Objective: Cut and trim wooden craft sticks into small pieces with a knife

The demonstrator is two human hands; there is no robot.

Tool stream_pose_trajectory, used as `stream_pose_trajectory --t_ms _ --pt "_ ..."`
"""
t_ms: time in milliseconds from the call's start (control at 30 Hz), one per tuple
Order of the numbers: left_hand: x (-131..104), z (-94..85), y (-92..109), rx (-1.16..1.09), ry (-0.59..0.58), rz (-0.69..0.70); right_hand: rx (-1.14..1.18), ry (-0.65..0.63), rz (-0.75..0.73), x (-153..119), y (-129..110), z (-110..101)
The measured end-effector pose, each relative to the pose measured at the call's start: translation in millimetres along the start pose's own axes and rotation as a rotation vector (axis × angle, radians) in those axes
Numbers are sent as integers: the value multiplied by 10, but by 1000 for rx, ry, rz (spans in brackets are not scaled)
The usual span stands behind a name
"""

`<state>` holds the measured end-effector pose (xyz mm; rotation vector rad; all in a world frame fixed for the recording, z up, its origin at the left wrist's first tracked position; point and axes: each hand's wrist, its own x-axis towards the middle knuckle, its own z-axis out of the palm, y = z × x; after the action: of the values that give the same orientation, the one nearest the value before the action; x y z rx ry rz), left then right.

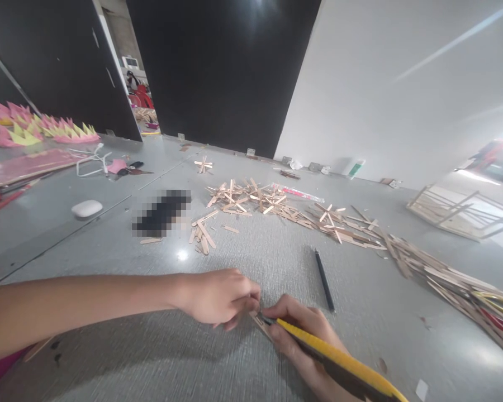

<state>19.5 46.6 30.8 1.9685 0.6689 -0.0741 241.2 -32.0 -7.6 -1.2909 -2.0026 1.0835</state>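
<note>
the left hand (pixel 218 296) is pinching the upper end of a wooden stick (pixel 263 328), which is slanting down-right beneath the yellow cutter (pixel 339 355) that the right hand (pixel 312 319) is gripping.

The table (pixel 184 357) is showing a finely ribbed, glossy surface. The near stick (pixel 263 325) is presenting bare matt wood; the yellow tool (pixel 339 354) is showing a plastic-like body. At far left, the decorations (pixel 69 130) are displaying matt paper.
</note>
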Motion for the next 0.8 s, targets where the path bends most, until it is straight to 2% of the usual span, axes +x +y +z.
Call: stream_pose_trajectory --t_ms 267,500,800 --pt "30 8 -53 -216 -75 -97 3 -19 -20 -10 -20 -13" --pt "44 45 -79 -274 -37 -142 -110 27 -27 17 -44 -21" --pt "62 82 -152 -310 -27 -114 -220 -49 -130 9 -85 -82"
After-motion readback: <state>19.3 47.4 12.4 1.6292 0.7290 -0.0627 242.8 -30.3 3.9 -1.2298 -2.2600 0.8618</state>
